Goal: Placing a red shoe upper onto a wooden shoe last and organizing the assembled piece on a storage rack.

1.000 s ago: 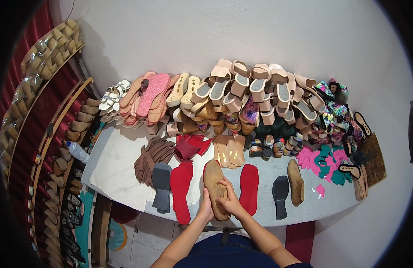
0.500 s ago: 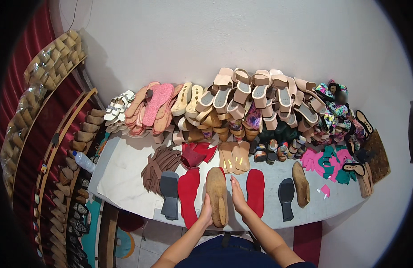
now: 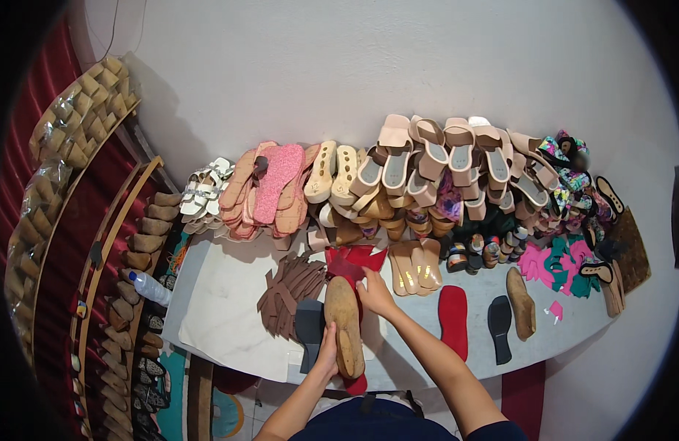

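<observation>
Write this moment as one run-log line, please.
left hand: holding shoe last; right hand: near red pieces; red sole: partly hidden by last; table: second shoe last at right

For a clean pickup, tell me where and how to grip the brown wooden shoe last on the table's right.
Probably across the middle of the brown wooden shoe last, from above and its right: it is long and narrow, with the flat black shoe sole close on its left.
</observation>
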### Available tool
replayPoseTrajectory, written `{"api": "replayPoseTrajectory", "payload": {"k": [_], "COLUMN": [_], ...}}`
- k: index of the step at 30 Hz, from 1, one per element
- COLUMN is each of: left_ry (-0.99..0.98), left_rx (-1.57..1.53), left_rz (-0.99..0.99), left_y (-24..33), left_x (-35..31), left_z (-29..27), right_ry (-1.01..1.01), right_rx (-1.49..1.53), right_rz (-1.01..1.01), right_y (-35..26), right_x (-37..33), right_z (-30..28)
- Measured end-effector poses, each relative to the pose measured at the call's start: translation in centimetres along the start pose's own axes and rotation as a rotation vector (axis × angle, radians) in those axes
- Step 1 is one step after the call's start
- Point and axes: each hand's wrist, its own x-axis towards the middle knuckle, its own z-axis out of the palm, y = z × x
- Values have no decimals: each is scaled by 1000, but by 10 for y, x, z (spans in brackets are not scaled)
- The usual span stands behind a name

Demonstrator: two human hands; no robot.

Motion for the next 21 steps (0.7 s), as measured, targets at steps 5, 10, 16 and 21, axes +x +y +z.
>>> {"api": "replayPoseTrajectory", "payload": {"k": [5, 10, 16, 21], "left_ry": [37, 31, 4, -12], "left_rx": [160, 277, 187, 223], "left_rz": [46, 107, 9, 15], "left_y": [36, 55, 72, 70], "left_x": [-14, -14, -20, -11], "left_z": [-14, -51, -54, -49], "right_ry": [92, -143, -80, -39], "right_rx": [-269, -206, 587, 1267], "right_rz": [56, 122, 196, 231], "right_y": [0, -4, -44, -66], "right_x": [59, 83, 72, 34], "right_z": [30, 44, 7, -18]}}
